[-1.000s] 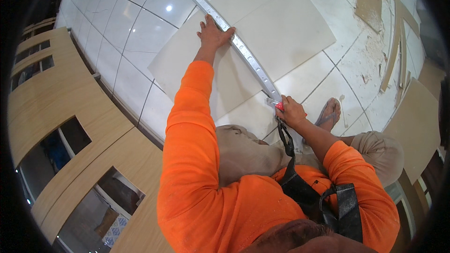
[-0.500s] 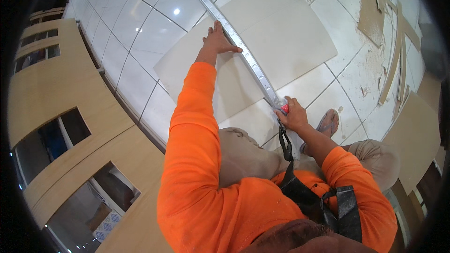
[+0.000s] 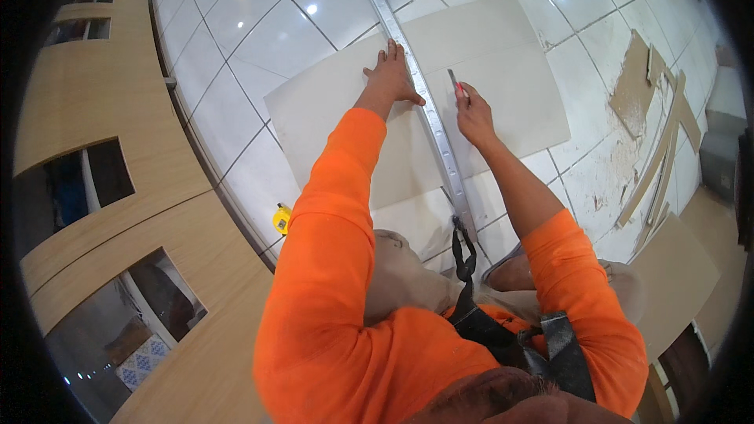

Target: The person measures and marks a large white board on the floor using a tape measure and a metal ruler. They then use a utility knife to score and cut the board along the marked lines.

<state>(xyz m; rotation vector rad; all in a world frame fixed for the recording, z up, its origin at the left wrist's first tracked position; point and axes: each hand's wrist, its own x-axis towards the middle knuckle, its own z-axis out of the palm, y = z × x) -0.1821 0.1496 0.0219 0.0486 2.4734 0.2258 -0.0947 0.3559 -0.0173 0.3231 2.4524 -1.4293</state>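
A pale flat board (image 3: pixel 503 71) lies on the tiled floor, crossed lengthwise by a long metal channel strip (image 3: pixel 440 141) with punched holes. My left hand (image 3: pixel 390 78) presses down along the strip's left edge, fingers spread, with the thumb touching the metal. Over the board to the right of the strip is my right hand (image 3: pixel 474 116), closed around a utility knife (image 3: pixel 457 86) with a red body. Its blade end points away from me and is apart from the strip. A thin line runs across the board near the knife.
Wooden cabinet fronts (image 3: pixel 102 102) with glass openings line the left side. A yellow tape measure (image 3: pixel 281 219) lies on the floor beside my left sleeve. Broken board offcuts (image 3: pixel 633 86) and long strips (image 3: pixel 656 141) lie at right, with another board (image 3: pixel 675 267) nearer me.
My right hand has moved from the strip's near end up over the board, carrying the knife. My left hand stays on the strip. The view has shifted, bringing the tape measure into sight.
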